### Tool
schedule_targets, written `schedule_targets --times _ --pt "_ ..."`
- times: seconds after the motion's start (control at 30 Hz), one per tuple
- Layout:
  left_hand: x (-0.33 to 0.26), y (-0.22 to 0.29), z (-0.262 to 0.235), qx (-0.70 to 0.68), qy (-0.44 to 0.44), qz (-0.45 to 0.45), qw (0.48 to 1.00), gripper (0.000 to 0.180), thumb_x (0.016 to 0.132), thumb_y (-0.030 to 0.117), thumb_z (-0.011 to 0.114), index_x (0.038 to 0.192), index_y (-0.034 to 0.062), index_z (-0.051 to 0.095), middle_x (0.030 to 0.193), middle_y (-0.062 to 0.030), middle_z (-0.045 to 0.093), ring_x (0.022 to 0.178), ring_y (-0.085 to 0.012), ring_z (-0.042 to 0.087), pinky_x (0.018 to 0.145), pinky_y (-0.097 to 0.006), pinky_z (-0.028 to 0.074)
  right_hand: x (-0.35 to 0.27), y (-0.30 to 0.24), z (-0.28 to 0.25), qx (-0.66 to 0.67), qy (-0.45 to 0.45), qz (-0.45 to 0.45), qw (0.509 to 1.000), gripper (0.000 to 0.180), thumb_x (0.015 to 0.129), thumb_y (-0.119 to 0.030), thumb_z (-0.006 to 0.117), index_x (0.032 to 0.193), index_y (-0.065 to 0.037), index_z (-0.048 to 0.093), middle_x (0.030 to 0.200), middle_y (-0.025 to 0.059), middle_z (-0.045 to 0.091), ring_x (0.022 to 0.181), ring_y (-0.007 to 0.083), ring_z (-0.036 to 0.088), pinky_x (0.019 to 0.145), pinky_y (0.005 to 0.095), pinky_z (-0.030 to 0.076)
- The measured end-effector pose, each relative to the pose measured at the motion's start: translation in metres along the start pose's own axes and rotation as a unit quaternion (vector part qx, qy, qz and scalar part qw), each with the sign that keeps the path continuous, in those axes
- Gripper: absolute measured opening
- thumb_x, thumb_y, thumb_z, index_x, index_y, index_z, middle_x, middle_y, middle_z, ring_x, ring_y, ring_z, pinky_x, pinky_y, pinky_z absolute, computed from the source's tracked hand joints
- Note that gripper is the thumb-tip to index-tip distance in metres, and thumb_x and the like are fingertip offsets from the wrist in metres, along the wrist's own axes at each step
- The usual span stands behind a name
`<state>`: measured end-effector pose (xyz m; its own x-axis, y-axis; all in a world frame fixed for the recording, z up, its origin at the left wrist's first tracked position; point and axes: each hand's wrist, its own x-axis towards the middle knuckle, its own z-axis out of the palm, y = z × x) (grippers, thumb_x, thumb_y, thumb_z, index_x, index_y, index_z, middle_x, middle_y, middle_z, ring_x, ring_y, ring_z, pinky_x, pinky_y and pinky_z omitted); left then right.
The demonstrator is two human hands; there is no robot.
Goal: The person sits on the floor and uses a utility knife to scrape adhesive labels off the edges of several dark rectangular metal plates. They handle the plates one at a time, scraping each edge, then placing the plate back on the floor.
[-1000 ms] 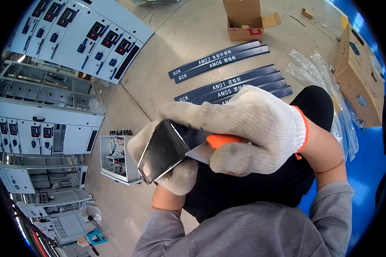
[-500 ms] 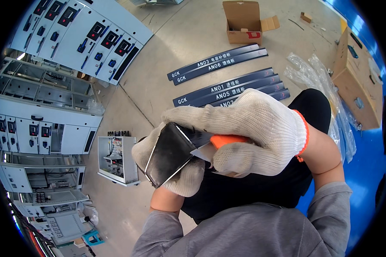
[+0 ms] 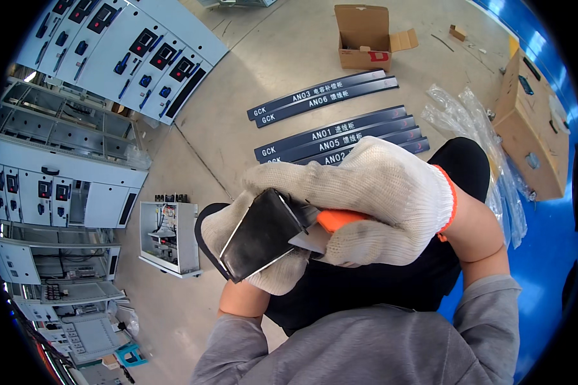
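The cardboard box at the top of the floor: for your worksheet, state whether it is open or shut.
Open. The cardboard box has its top flaps folded outward, one sticking out to the right, and its inside wall shows. What it contains cannot be told.

Electrical workshop: switchgear cabinets [image 3: 109, 58], concrete floor [image 3: 270, 77]

White knit gloves [image 3: 372, 192] (orange cuffs), a glossy black plate [image 3: 260, 236], an orange-handled scraper [image 3: 334, 220].

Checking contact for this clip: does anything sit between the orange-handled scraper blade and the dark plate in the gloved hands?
Nothing visible does. The blade of the scraper, gripped by the right hand, lies right at the edge of the dark plate, which the left hand cradles from beneath.
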<state>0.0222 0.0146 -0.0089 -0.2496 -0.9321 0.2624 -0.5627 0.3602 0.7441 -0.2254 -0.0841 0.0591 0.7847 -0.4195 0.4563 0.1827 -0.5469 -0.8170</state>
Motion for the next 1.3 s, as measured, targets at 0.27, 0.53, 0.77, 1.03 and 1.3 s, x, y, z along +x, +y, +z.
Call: schedule_targets --times 0.27,0.53,0.77,1.03,1.3 --pt "0.021 0.035 0.014 -0.104 0.186 0.098 0.972 0.061 0.099 0.034 0.077 0.145 0.0085 0.045 0.139 -0.009 0.056 0.132 -0.0208 0.058 0.115 -0.039 0.049 -0.001 0.008 0.009 0.015 0.045 -0.012 0.999 0.079 0.077 -0.02 0.067 0.152 0.001 0.052 0.082 0.0148 0.074 0.066 0.0338 0.072 0.065 0.0365 0.059" --pt "0.006 0.02 0.016 -0.066 0.189 0.07 0.977 0.07 0.099 0.035 0.076 0.153 0.0072 0.041 0.146 -0.0097 0.053 0.136 -0.021 0.055 0.117 -0.04 0.046 -0.002 -0.002 0.012 -0.028 0.088 0.005 0.996 0.066 0.086 -0.024 0.065 0.147 -0.001 0.058 0.088 0.0179 0.073 0.07 0.0337 0.072 0.068 0.0364 0.058" --pt "0.003 0.0 0.004 -0.166 -0.037 -0.097 0.981 0.044 0.106 0.022 0.065 0.146 0.0068 0.053 0.138 -0.0091 0.062 0.125 -0.0202 0.062 0.113 -0.034 0.05 -0.004 -0.003 -0.001 0.047 0.046 0.042 0.997 0.053 0.092 -0.016 0.064 0.143 -0.001 0.062 0.101 0.0192 0.074 0.084 0.0335 0.073 0.08 0.0356 0.059" --pt "0.011 0.02 -0.007 -0.016 0.008 -0.088 0.996 0.044 0.101 0.018 0.072 0.14 0.0056 0.057 0.133 -0.0088 0.065 0.12 -0.0192 0.065 0.108 -0.032 0.053 -0.006 -0.007 -0.003 0.022 0.051 0.068 0.996 0.061 0.085 -0.018 0.079 0.141 0.0 0.063 0.134 0.0191 0.069 0.12 0.0309 0.067 0.106 0.0358 0.052" --pt "0.026 0.045 0.0 -0.049 0.106 0.041 0.992 0.042 0.094 0.03 0.071 0.123 0.0039 0.057 0.12 -0.0065 0.056 0.107 -0.0193 0.062 0.1 -0.034 0.051 -0.002 -0.012 -0.004 0.057 0.095 0.072 0.991 0.057 0.069 -0.013 0.083 0.125 -0.005 0.076 0.106 0.0109 0.08 0.088 0.0243 0.078 0.083 0.0312 0.06"
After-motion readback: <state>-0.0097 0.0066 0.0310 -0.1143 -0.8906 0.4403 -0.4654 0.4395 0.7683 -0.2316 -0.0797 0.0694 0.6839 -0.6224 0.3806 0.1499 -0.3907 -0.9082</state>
